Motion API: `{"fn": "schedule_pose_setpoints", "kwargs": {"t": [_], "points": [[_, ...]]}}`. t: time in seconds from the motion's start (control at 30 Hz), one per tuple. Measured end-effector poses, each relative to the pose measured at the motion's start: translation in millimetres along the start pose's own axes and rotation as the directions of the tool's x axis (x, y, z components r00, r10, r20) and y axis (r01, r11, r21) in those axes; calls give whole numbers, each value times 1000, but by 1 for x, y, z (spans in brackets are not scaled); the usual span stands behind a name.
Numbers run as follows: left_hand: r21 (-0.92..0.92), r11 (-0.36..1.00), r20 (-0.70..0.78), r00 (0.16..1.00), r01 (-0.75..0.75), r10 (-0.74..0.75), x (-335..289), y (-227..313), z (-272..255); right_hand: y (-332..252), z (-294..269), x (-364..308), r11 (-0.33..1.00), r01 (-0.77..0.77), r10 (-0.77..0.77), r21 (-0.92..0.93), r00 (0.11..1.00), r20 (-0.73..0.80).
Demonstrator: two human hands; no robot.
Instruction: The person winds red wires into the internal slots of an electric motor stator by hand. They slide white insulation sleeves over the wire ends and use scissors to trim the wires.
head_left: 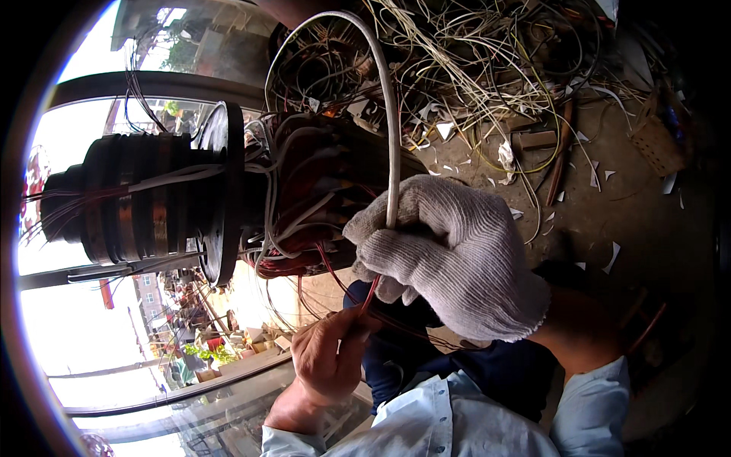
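Observation:
My right hand (464, 255), in a grey-white knitted glove, is closed around the end of a white flexible sleeve (390, 129). The sleeve loops up and over to the left. Below the glove, my bare left hand (329, 354) pinches a thin red wire (371, 293) that runs up to the gloved fingers. Whether the wire enters the sleeve is hidden by the glove. Left of both hands lies a black cylinder with copper-coloured rings (137, 198) and a dark disc (222, 194). Beside the disc, a winding (308, 171) carries dark red insulation, white sleeves and several red leads.
A large tangle of loose wires (464, 53) covers the floor at the far side, with white scraps (445, 129) scattered about. A perforated brown block (659, 141) sits at the far right. Window frames (175, 400) run along the left, with potted plants (209, 354) beyond.

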State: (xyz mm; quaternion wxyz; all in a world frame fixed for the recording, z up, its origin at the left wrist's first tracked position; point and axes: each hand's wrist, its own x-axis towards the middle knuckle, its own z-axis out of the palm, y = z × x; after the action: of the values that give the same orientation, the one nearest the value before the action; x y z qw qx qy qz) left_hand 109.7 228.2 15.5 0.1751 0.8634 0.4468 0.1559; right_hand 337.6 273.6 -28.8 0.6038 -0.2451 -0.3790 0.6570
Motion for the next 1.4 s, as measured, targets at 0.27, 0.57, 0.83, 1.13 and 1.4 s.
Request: {"fn": "schedule_pose_setpoints", "kwargs": {"t": [0.27,0.57,0.83,1.13,1.4], "points": [[190,969,-108,977,-160,183,18,-8,-4,-15,-2,19,999,39,-39,-27,999,-16],[364,923,-380,886,-120,265,47,-36,0,-41,-25,100,975,196,-156,105,939,-306],[494,868,-447,868,40,215,53,-48,-2,-24,-30,172,958,261,-204,121,913,-353],[36,985,-507,852,170,-129,62,-46,-1,-9,-13,207,959,264,-223,107,930,-292],[208,974,-559,828,89,44,56,-64,4,-6,5,190,984,109,-68,138,958,-278]]}}
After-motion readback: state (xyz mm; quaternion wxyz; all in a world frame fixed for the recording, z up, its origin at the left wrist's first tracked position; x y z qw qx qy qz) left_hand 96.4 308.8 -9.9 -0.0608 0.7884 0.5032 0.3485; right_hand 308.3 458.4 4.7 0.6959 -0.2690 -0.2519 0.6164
